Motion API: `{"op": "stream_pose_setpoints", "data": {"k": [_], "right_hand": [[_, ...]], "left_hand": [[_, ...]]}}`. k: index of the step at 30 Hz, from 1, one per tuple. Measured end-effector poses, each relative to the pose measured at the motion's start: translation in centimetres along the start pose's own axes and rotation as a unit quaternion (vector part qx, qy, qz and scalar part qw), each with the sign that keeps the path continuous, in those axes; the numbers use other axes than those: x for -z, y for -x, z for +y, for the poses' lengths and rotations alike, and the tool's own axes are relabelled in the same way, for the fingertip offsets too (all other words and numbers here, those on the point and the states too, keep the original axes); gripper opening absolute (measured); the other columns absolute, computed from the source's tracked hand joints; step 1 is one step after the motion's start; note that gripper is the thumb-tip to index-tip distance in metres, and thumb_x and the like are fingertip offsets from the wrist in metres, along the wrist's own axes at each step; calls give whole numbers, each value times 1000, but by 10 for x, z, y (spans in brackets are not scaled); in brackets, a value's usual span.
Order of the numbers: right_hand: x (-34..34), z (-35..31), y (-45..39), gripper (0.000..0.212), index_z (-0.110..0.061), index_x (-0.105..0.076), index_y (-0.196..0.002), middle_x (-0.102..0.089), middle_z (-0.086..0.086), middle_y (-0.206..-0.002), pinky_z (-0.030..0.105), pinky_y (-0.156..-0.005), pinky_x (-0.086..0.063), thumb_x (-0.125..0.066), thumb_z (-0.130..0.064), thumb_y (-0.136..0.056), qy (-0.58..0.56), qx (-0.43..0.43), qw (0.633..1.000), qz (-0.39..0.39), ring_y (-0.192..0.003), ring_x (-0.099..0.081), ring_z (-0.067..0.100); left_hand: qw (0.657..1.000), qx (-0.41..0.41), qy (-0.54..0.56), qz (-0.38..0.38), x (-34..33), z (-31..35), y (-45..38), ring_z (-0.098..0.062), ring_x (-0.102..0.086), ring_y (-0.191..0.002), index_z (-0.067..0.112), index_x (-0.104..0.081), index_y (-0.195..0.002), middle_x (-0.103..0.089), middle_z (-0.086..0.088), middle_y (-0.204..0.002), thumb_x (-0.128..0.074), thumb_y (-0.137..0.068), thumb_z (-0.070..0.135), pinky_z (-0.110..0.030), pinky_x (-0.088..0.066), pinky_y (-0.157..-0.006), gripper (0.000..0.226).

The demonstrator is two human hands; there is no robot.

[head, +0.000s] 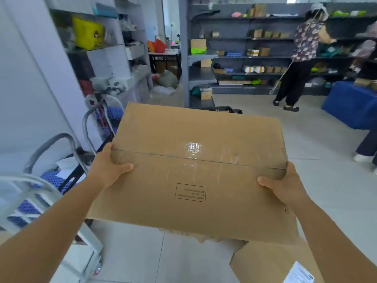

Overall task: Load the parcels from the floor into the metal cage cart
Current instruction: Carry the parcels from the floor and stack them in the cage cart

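A large taped cardboard parcel (pixel 195 166) is held up in front of me, above the floor. My left hand (pixel 108 168) grips its left edge, thumb lying on the top face. On the opposite edge my right hand (pixel 283 186) grips the same way. A second cardboard parcel (pixel 269 262) with a white label lies on the floor at the lower right. The metal cage cart (pixel 47 188), with grey tube rails and a blue perforated deck, stands at my left, beside the raised parcel.
Another cart with a grey handle (pixel 89 119) stands behind the first, against white shelving (pixel 106 58). Grey shelves (pixel 244 56) with small boxes line the back. A person (pixel 302 58) stands at them. A blue-covered table (pixel 350 103) is at right.
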State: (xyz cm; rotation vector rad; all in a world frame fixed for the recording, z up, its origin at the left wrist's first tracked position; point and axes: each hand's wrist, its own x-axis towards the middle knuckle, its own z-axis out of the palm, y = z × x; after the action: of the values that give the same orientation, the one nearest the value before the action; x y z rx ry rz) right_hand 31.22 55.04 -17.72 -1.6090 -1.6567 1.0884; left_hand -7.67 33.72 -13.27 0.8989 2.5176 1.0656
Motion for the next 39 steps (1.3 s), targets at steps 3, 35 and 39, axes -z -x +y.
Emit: {"op": "stream_pose_setpoints", "data": {"k": [3,35,39], "right_hand": [[-28,-31,-2,87,-22,-33,-138,-49,7,-133,50,-93,-49,-85,-31,-69,-12,35,998,-48,-115,-53,32],[-426,-329,322,90,-28,-36,-136,-45,-3,-136,44,-99,-46,-86,-36,-62,-55,312,844,-432,-117,-50,20],[-470,-346,366,103,-25,-35,-138,-46,1,-138,49,-99,-47,-83,-47,-50,-35,325,832,-448,-122,-49,25]], "left_hand": [[998,31,-8,58,39,-21,20,-33,-42,-131,19,-24,-151,-40,-10,-147,-80,-75,31,-46,-37,-104,95],[844,232,41,481,446,-312,301,-31,-57,-86,21,-53,-106,-53,2,-86,-83,-71,21,-41,-49,-65,45],[828,258,40,497,472,-352,319,-32,-56,-85,20,-53,-104,-53,-1,-86,-83,-72,20,-46,-51,-70,43]]}}
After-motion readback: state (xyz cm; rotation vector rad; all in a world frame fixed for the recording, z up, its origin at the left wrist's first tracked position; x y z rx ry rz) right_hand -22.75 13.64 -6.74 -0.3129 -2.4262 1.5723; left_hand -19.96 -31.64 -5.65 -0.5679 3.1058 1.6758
